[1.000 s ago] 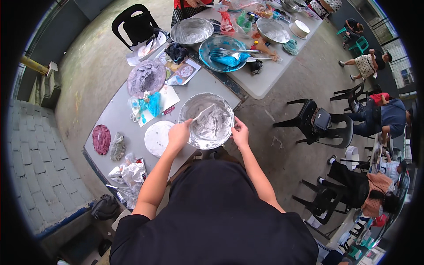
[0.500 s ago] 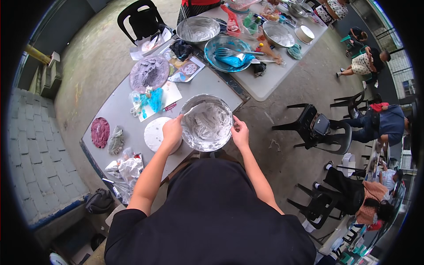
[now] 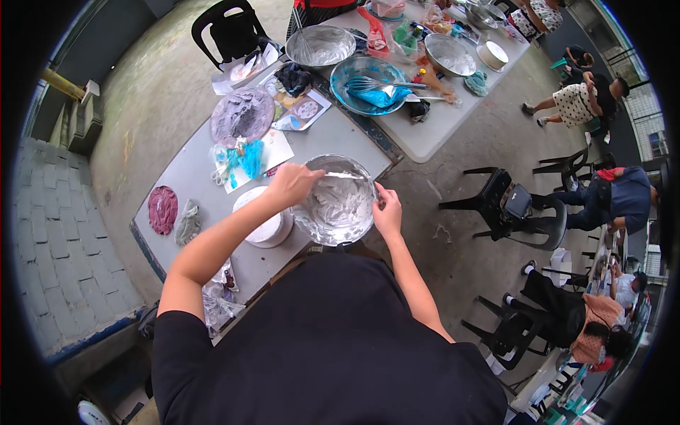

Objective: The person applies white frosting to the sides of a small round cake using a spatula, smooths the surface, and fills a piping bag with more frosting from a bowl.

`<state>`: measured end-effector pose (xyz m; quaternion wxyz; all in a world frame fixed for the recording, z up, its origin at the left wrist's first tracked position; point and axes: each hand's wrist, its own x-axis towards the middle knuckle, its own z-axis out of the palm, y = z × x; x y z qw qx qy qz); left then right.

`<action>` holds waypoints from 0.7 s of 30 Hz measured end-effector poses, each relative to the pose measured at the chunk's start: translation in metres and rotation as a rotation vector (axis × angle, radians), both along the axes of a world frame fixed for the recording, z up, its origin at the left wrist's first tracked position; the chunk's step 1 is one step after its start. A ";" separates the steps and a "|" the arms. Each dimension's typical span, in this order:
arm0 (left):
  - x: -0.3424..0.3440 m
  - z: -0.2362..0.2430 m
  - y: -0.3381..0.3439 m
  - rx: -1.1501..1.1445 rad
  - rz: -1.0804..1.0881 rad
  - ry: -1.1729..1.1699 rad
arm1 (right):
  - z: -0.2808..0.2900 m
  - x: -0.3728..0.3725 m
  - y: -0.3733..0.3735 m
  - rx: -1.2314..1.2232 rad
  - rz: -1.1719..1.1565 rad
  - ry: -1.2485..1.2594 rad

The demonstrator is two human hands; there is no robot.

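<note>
My right hand (image 3: 388, 211) grips the right rim of a metal bowl (image 3: 334, 227) holding white, creamy frosting (image 3: 336, 200), held at the table's near edge. My left hand (image 3: 296, 185) is closed on a pale spatula (image 3: 336, 175) that reaches across the upper part of the bowl. A white round cake (image 3: 262, 230) sits just left of the bowl, partly behind my left forearm. Beyond lie a bag of blue frosting (image 3: 246, 161), a plate of grey-purple frosting (image 3: 239, 113) and printed papers (image 3: 300, 113).
The grey table (image 3: 191, 156) bears a pink lump (image 3: 162, 209) and plastic bags. Another table (image 3: 404, 138) behind holds bowls, a whisk and coloured bags. Black chairs (image 3: 485, 202) and several people (image 3: 595, 99) are on the right; a block ledge (image 3: 67, 255) is at left.
My left hand has moved up and right with the spatula to the bowl's far side, its elbow swinging out left. My right hand stays on the rim.
</note>
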<state>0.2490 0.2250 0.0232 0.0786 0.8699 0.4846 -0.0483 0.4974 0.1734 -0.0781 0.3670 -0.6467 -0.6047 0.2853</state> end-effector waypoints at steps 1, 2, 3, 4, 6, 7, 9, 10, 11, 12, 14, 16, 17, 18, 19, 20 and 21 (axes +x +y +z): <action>0.001 0.003 0.009 0.036 -0.071 0.069 | 0.004 -0.002 0.001 -0.001 0.007 0.001; 0.000 0.001 0.018 0.036 -0.065 0.070 | 0.009 -0.005 0.003 -0.022 0.027 -0.031; 0.000 -0.004 0.024 0.141 -0.101 0.072 | 0.013 -0.006 0.003 -0.045 0.046 -0.062; -0.001 -0.011 0.028 0.247 -0.138 0.074 | 0.015 -0.007 0.003 -0.047 0.050 -0.059; -0.002 -0.025 0.029 0.281 -0.115 0.113 | 0.018 -0.006 0.005 -0.082 0.139 -0.081; -0.004 -0.030 0.029 0.293 -0.104 0.159 | 0.018 -0.006 0.005 -0.085 0.134 -0.079; -0.009 -0.045 0.028 0.300 -0.101 0.204 | 0.018 -0.006 0.004 -0.055 0.168 -0.072; -0.014 -0.054 0.025 0.320 -0.078 0.260 | 0.019 -0.007 0.003 -0.059 0.165 -0.071; -0.019 -0.063 0.024 0.339 -0.053 0.317 | 0.020 -0.009 0.002 -0.062 0.171 -0.037; -0.022 -0.069 0.023 0.335 -0.059 0.314 | 0.021 -0.010 0.001 -0.067 0.175 -0.006; -0.031 -0.082 0.021 0.358 0.006 0.340 | 0.021 -0.011 -0.002 -0.078 0.166 -0.020; -0.039 -0.092 0.020 0.329 0.019 0.348 | 0.018 -0.013 -0.003 -0.085 0.164 -0.031; -0.043 -0.097 0.019 0.303 0.035 0.356 | 0.014 -0.014 -0.004 -0.031 0.121 -0.024; -0.043 -0.099 0.018 0.301 0.036 0.358 | 0.015 -0.016 -0.003 0.023 0.078 -0.017; -0.044 -0.100 0.018 0.281 0.060 0.365 | 0.019 -0.016 -0.002 -0.047 0.076 0.015; -0.045 -0.101 0.016 0.262 0.084 0.372 | 0.017 -0.016 -0.001 -0.050 0.078 0.017; -0.044 -0.102 0.015 0.261 0.085 0.373 | 0.016 -0.017 0.001 -0.004 0.055 0.014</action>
